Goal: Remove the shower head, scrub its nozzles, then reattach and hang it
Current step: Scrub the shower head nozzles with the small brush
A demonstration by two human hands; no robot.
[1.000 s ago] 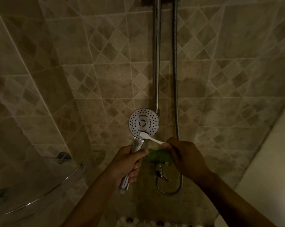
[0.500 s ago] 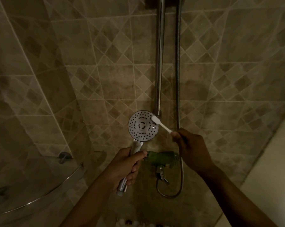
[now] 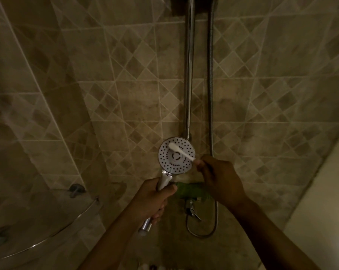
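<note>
A: Where is the shower head [image 3: 176, 156] sitting right now?

B: It is standing free of the wall, low in the middle of the head view, with its round white nozzle face turning toward the camera. The left hand [image 3: 152, 199] is holding it up by the chrome handle [image 3: 164, 180], the grip clamped around that handle with fingers and thumb curling about it. The handle's lower end is poking out below the hand with no hose joined to it.

A: And the other hand?

B: The right hand [image 3: 221, 179] is pinching the stem of a white toothbrush [image 3: 181, 152], its grip closing on the near end. The brush is lying slantwise across the face, its head resting on the upper left part of the nozzle plate.

A: What is showing behind them?

B: A chrome riser rail [image 3: 189, 75] is running straight up the tiled wall [image 3: 125, 75], and the shower head's top edge is overlapping its lower end. Just to the right, a metal hose [image 3: 210, 94] is hanging down parallel to the rail and looping round below a mixer valve [image 3: 192, 192], which is wrapped in something green. The right hand is covering part of that valve.

A: Anything off to the side?

B: A curved glass shelf [image 3: 47, 221] with a metal edge is sitting at lower left, fixed to the wall by a small bracket [image 3: 76, 189].
</note>
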